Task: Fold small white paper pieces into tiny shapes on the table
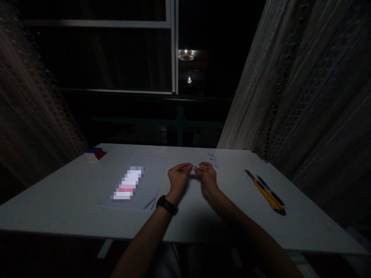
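My left hand (177, 178), with a dark watch (167, 205) on its wrist, is over the middle of the white table. Its thumb and forefinger are pinched at a tiny whitish piece (193, 167), too small and dim to name. Close beside it, my right hand (208, 178) pinches the same spot from the other side. Just beyond the right hand lie several small pale pieces with dark marks (212, 159).
Sheets of white paper (158, 181) lie to the left, under a bright blurred-out patch (127, 183). A yellow box cutter (267, 195) with its blade out and a dark pen (271, 190) are at right. A blue, red and white block (95, 153) stands far left. Curtains (255, 77) hang behind.
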`<act>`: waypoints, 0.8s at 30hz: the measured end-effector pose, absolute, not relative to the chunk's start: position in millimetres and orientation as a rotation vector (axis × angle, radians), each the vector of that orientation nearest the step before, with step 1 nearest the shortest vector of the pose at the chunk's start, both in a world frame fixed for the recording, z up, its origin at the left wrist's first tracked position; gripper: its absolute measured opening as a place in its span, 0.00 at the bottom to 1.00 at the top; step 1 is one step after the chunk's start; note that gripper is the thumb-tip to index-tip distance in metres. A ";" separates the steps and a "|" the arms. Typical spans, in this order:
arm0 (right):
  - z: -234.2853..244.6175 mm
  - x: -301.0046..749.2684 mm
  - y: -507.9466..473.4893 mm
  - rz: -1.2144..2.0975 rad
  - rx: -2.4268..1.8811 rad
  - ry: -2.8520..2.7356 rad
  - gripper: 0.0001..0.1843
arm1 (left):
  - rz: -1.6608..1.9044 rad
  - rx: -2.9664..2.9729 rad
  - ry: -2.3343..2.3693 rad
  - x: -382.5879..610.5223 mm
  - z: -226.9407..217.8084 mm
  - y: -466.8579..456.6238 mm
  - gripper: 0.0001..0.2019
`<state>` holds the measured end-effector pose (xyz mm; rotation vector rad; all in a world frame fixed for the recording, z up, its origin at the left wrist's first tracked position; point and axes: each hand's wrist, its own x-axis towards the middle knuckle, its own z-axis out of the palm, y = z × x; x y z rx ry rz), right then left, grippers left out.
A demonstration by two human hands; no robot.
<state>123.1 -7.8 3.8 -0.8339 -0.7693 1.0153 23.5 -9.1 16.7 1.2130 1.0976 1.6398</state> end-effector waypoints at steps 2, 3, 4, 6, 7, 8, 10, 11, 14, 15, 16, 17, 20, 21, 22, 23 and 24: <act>4.6 124.8 -7.8 1.028 -0.838 -0.803 0.20 | 1.637 1.211 1.094 22.5 16.7 -7.6 0.14; 5.3 126.0 -8.1 1.036 -0.842 -0.833 0.20 | 1.639 1.208 1.090 21.6 16.5 -6.7 0.14; 6.2 127.3 -8.4 1.039 -0.850 -0.865 0.20 | 1.636 1.206 1.085 20.7 16.1 -5.9 0.15; 7.9 130.2 -9.3 1.044 -0.866 -0.924 0.19 | 1.627 1.200 1.073 18.5 14.8 -4.5 0.18; 8.5 131.5 -9.6 1.047 -0.875 -0.945 0.19 | 1.621 1.201 1.068 17.4 14.1 -4.1 0.19; 8.8 132.8 -9.9 1.051 -0.886 -0.960 0.19 | 1.616 1.204 1.064 16.5 13.5 -3.9 0.20; 8.6 134.7 -9.9 1.067 -0.906 -0.980 0.20 | 1.622 1.210 1.069 15.3 13.2 -4.0 0.20; 8.1 135.3 -9.6 1.081 -0.911 -0.986 0.20 | 1.630 1.210 1.077 15.0 13.5 -4.3 0.19; 6.4 135.5 -8.4 1.115 -0.914 -0.978 0.19 | 1.644 1.201 1.095 15.3 15.8 -5.9 0.18; 6.0 135.0 -8.0 1.116 -0.916 -0.963 0.18 | 1.644 1.199 1.090 15.6 16.7 -6.6 0.18; 5.8 134.3 -7.7 1.113 -0.922 -0.941 0.17 | 1.642 1.200 1.082 15.9 17.4 -7.2 0.18; 5.7 133.4 -7.6 1.107 -0.931 -0.916 0.16 | 1.640 1.203 1.077 16.2 17.9 -7.7 0.18; 6.1 130.4 -8.1 1.101 -0.956 -0.845 0.16 | 1.637 1.239 1.077 17.3 17.1 -8.3 0.17; 6.3 129.3 -8.5 1.105 -0.958 -0.829 0.16 | 1.637 1.259 1.081 17.8 16.1 -8.0 0.16; 6.2 128.2 -9.0 1.108 -0.957 -0.816 0.16 | 1.637 1.281 1.083 18.4 14.8 -7.5 0.16; 6.0 127.0 -9.5 1.106 -0.954 -0.805 0.16 | 1.638 1.300 1.082 19.1 13.4 -6.7 0.15; 5.5 125.6 -9.9 1.099 -0.948 -0.794 0.16 | 1.644 1.317 1.085 19.8 12.1 -5.9 0.15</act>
